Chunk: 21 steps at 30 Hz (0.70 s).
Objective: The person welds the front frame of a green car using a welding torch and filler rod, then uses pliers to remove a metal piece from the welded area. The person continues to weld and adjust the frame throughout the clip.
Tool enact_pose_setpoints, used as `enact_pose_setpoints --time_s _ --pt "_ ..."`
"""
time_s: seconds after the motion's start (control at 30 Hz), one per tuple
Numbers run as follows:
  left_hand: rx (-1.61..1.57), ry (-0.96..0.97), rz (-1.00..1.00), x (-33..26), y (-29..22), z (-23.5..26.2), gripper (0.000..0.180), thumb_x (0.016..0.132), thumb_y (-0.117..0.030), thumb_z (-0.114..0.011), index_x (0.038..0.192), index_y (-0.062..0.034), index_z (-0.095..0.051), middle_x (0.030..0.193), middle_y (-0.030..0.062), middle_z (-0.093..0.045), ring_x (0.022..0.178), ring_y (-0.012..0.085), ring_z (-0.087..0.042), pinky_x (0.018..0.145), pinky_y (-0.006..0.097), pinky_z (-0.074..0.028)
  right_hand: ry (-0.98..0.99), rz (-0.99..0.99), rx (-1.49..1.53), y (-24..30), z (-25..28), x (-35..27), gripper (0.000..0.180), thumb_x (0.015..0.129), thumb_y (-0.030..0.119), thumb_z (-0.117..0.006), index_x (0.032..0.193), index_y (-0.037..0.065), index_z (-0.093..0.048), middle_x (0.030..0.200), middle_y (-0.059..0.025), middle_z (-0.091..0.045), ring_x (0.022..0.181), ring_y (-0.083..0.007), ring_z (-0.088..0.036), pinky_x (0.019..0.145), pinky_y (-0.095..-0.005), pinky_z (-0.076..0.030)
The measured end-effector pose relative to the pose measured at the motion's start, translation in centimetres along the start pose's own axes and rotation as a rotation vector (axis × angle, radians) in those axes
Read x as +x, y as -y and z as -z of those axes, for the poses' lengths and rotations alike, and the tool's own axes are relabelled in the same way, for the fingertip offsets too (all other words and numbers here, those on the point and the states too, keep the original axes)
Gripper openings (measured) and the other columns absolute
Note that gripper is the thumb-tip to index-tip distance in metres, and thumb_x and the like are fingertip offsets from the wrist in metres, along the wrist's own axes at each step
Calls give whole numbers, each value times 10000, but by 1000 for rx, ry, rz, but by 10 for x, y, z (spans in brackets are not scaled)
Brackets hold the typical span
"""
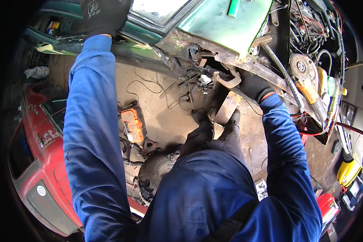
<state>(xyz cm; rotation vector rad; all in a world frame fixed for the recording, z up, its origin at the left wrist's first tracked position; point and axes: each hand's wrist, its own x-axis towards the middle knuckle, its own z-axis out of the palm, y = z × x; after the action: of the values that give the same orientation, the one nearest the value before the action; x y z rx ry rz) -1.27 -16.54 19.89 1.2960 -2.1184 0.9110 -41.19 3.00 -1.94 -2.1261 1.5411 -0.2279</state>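
The right hand is gripping, apparently closed, the rusted sill edge beside a still-attached bracket, while the left hand is bracing flat on the green car body.

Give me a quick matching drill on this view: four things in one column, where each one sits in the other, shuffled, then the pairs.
Things:
1. left hand
2. right hand
3. orange case
4. angle grinder

Places:
A. on the ground below the green car
B. resting in the engine bay, right of the rusted edge
C. up on the green car body by the window
D. on the rusted, torn sheet metal

Pairs: 1-C, 2-D, 3-A, 4-B
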Motion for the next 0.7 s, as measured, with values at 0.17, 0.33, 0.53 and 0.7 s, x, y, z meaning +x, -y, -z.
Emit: enact_pose_setpoints --time_s 0.17,0.33,0.53,0.7 --pt "9 -33 -27 -2 2 -2 494 997 -334 -714 1431 -100 -679 1536 174 -613 1493 428 -487 1321 564 -284 68 84 -107 -2 6 15 611 893 414 -812 1417 120 -703 1354 -208 -737 1243 -416 -693 1094 -511 -535" --pt "-24 -67 -7 -3 2 -4 482 990 -319 -717 1421 -106 -682 1525 171 -620 1485 428 -493 1320 558 -290 74 46 59 -1 0 23 495 996 422 -755 1354 80 -736 1318 -203 -757 1221 -382 -710 1069 -478 -552" --pt "-7 -103 -32 -4 4 -8 473 988 -309 -719 1417 -115 -678 1504 167 -632 1474 423 -504 1314 554 -300 78 58 15 0 -11 35 491 994 418 -754 1348 79 -736 1313 -206 -757 1217 -386 -710 1066 -479 -552" --pt "-8 -127 -48 -4 7 -12 458 993 -315 -715 1406 -119 -681 1487 158 -645 1459 409 -522 1309 548 -310 75 65 -12 1 -16 42 487 992 414 -754 1344 78 -736 1308 -208 -757 1213 -389 -710 1063 -481 -553"
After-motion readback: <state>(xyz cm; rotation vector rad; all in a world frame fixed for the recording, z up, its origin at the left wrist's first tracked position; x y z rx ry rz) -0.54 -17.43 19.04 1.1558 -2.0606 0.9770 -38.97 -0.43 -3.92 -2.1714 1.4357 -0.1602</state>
